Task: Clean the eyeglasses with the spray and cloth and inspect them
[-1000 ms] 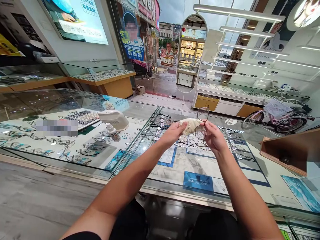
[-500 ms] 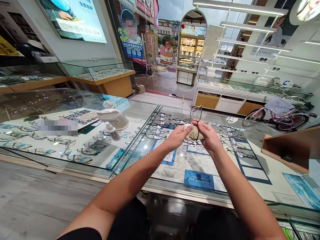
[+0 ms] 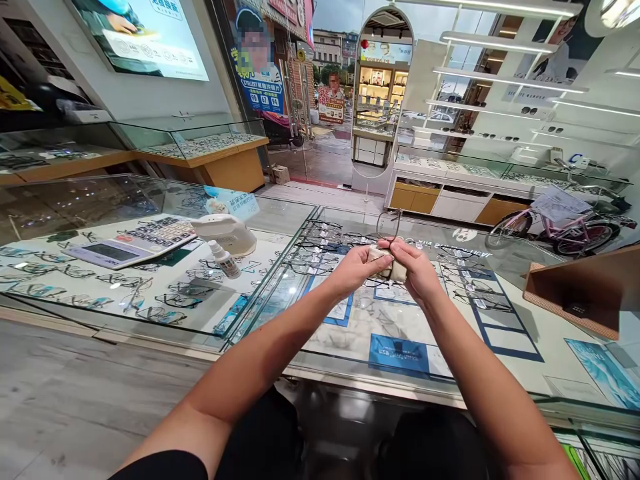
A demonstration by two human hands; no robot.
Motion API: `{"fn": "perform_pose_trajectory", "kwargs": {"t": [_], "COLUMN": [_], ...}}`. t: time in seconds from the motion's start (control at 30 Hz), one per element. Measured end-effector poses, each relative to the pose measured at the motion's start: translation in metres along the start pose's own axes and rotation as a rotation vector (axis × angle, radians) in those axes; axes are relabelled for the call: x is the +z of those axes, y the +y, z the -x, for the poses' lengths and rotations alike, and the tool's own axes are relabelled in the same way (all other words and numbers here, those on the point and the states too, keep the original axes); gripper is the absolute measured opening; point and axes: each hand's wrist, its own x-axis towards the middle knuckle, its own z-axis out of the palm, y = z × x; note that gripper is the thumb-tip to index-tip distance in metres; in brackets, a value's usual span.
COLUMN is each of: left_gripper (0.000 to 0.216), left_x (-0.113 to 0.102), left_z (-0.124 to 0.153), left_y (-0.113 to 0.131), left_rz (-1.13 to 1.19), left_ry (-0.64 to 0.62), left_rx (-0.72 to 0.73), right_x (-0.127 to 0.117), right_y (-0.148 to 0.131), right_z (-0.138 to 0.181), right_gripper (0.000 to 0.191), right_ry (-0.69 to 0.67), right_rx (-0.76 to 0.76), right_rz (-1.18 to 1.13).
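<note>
Eyeglasses are held above the glass display counter, one lens clear above the fingers. Right hand is closed on the frame; left hand pinches a pale cloth about the lower lens, largely covered. White bottle and calculator sit to the left.

A glass-topped counter spans the foreground, rows of eyeglasses showing beneath its glass. On its left part lie a calculator, a small white bottle and, just beside that, a white plastic device. A brown stand rests at the right.
</note>
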Motion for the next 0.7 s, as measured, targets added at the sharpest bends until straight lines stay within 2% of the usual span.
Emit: {"fn": "perform_pose_trajectory", "kwargs": {"t": [0.4,0.6,0.7], "left_gripper": [0.057,0.058,0.061], "left_x": [-0.0015,-0.0030,-0.0024], "left_z": [-0.0009,-0.0014,-0.0024], "left_y": [0.0052,0.0058,0.0026], "left_rz": [-0.065,-0.034,-0.025], "left_ry": [-0.048,-0.106,-0.066], "left_rx": [-0.007,0.042,0.045], "right_x": [0.0010,-0.0005,-0.0008], "right_y": [-0.0040,-0.0087,-0.0095], "right_z": [0.0002,-0.0002,0.0000], "right_gripper": [0.041,0.042,0.044], "right_ry": [0.080,0.093,0.094], "right_rx": [0.138,0.135,0.130], "right_rz": [-0.120,-0.169,-0.161]}}
